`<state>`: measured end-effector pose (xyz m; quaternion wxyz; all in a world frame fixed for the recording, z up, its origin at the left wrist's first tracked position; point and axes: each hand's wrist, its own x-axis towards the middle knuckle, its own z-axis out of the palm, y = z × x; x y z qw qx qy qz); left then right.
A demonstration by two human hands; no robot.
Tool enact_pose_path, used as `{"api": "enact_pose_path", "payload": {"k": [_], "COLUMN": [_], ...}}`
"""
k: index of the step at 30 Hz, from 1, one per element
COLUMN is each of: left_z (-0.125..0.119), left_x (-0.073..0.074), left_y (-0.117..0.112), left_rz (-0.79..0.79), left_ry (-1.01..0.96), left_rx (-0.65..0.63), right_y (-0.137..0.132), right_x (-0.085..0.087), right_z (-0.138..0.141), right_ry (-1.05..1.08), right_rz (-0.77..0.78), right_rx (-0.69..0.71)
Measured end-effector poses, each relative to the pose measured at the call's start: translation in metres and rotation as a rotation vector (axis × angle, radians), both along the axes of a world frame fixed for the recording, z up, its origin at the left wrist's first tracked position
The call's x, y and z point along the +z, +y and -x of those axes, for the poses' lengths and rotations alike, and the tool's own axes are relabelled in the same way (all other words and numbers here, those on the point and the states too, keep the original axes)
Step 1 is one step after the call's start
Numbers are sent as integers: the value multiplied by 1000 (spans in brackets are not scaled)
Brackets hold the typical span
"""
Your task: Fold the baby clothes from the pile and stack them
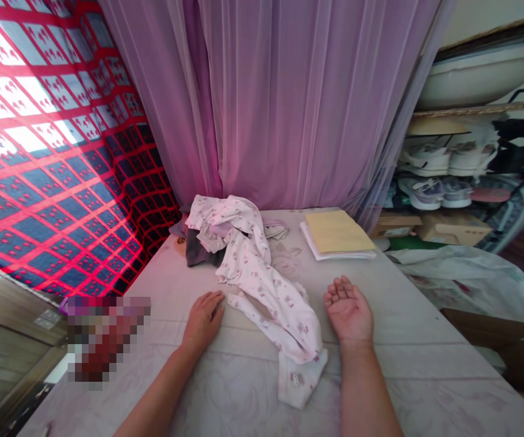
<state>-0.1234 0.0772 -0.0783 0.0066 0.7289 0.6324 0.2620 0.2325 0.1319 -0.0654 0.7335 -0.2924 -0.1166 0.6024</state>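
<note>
A pale pink printed garment [284, 306] lies loosely spread across the middle of the bed-like surface, one end trailing toward me. Beyond it, a crumpled heap of clothes [229, 221] includes more of the pink print and a dark grey piece [198, 249]. My left hand [204, 318] rests palm down on the surface, fingers stretched out, just left of the garment. On the other side my right hand [349, 309] lies palm up with its fingers slightly curled and nothing in it. Neither hand holds any cloth.
A yellow envelope-like sheet on white papers [339, 233] lies at the back right. Purple curtains [289, 109] hang behind the surface [252, 394]. A red and blue patterned cloth [61, 152] hangs at left. Shoes [448, 158] stand on a rack at right, above boxes.
</note>
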Motion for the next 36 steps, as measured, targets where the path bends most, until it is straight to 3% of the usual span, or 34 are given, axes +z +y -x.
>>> {"api": "enact_pose_path", "payload": {"k": [10,16,27,36], "left_z": [-7,-8,-11,-14], "left_x": [5,8,9,15], "left_y": [-21,-25,-29,-32], "left_rz": [16,23,75,80], "left_ry": [-12,-119,-441,-484], "left_rx": [-9,-30,62,86], "right_y": [-2,-2,-5,-4], "right_x": [3,0,2,-3], "right_z": [21,22,24,17], "right_ry": [-179,-240,-329,-392], "right_rz": [29,51,116,142], "right_rx": [127,127,81,35]}}
